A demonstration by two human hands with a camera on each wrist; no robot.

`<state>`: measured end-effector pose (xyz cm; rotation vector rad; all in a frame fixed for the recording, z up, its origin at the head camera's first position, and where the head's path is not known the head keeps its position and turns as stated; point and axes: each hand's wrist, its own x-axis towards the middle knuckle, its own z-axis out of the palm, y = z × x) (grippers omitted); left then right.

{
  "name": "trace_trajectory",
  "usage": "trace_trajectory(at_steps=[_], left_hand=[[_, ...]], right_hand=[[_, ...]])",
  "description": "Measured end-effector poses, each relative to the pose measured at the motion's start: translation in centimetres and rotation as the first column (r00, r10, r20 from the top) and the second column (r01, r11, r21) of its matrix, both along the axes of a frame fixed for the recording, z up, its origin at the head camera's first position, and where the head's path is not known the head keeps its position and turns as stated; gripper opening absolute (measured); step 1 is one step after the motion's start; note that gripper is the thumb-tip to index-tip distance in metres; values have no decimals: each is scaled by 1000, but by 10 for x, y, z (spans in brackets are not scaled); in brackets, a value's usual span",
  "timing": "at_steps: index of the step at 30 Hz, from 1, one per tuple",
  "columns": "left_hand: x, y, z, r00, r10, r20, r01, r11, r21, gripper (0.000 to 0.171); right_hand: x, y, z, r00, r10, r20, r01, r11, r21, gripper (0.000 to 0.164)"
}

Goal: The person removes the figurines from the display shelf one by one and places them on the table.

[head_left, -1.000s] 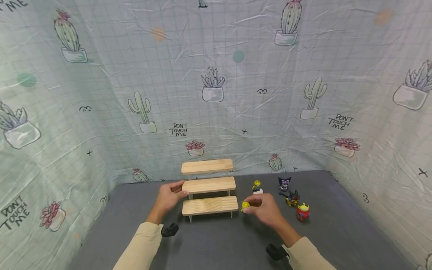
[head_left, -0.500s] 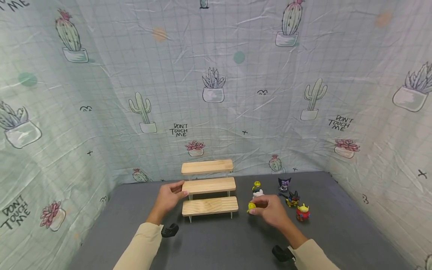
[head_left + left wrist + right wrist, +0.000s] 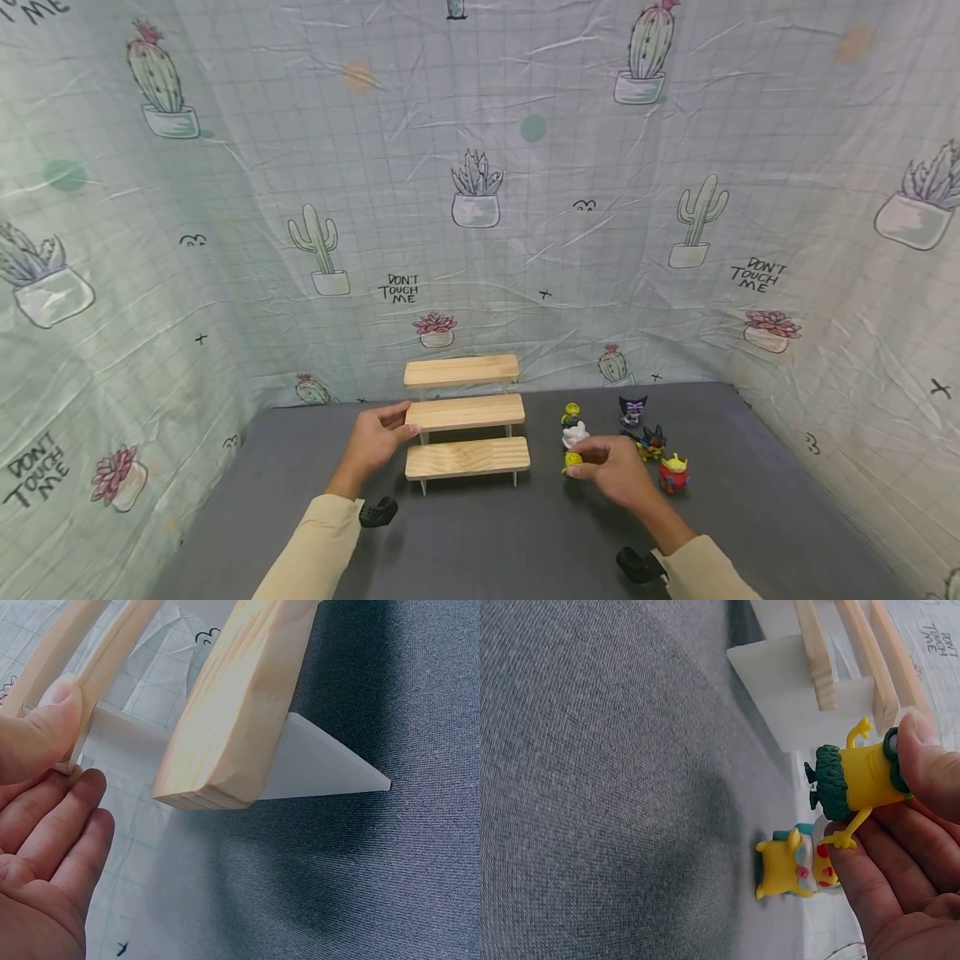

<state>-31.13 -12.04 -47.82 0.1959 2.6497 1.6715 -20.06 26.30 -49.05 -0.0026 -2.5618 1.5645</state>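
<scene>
My left hand (image 3: pixel 377 437) pinches the left end of the middle board of a three-step wooden display stand (image 3: pixel 467 457). In the left wrist view, the thumb lies on that board (image 3: pixel 112 656) and the fingertips sit at its underside. My right hand (image 3: pixel 611 471) holds a small yellow minion figure (image 3: pixel 870 776) by its head, between thumb and fingers. The minion wears a green skirt and dark green goggles, and it is tipped sideways in the right wrist view. Close beside it stands a white figure (image 3: pixel 575 435), with a yellow-headed figure (image 3: pixel 572 412) behind.
Further right on the grey tabletop (image 3: pixel 480 542) are a purple-and-black figure (image 3: pixel 632 410), a black-and-yellow figure (image 3: pixel 651 442) and a red figure with a yellow top (image 3: pixel 674 472). A cactus-print cloth (image 3: pixel 480 275) hangs behind and along both sides.
My right hand has moved to the right with the minion figure, away from the stand and up to the white figure. My left hand stays on the middle board.
</scene>
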Motion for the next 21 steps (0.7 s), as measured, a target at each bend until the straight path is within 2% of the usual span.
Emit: trace_trajectory(at_steps=[12,21], left_hand=[[1,0,2,1000,-12,4,12,1000,3,57],[2,0,5,1000,-17,10,17,1000,1,57]], right_hand=[[0,9,0,998,-33,57,31,999,45,20],[1,14,-2,998,-38,55,35,998,52,23]])
